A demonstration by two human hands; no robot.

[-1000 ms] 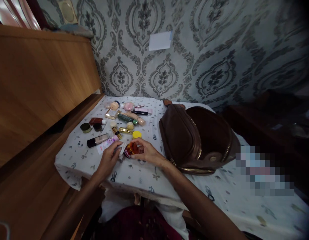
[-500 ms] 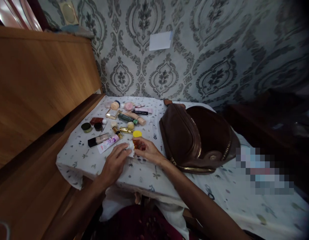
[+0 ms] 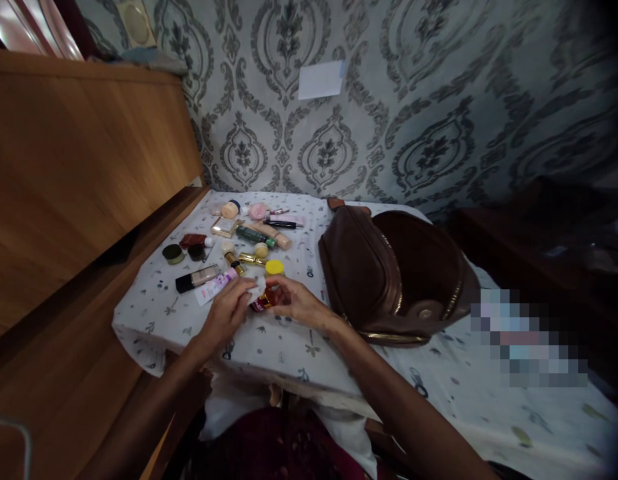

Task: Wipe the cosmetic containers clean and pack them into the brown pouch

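My right hand (image 3: 299, 303) is closed around a small amber bottle (image 3: 263, 302) with a dark red label, held tilted just above the near part of the table. A white wipe (image 3: 257, 288) is pinched in my left hand (image 3: 229, 308) and pressed against the bottle. Just behind my right fingers is a yellow round lid (image 3: 275, 267). Close to my left hand lie a pink-and-white tube (image 3: 213, 288), a foundation bottle (image 3: 197, 278) with a black cap, and gold lipstick tubes (image 3: 252, 259).
Farther back lie a green tube (image 3: 253, 235), a beige tube (image 3: 276, 236), a pink round jar (image 3: 257, 211) and dark jars (image 3: 173, 254). A brown leather bag (image 3: 359, 267) stands open on the right. A wooden cabinet (image 3: 89, 140) borders the left, and patterned wallpaper the back.
The bottle has turned in my right hand, so its dark red label now shows. My left hand has shifted slightly left and down, and the wipe looks more bunched.
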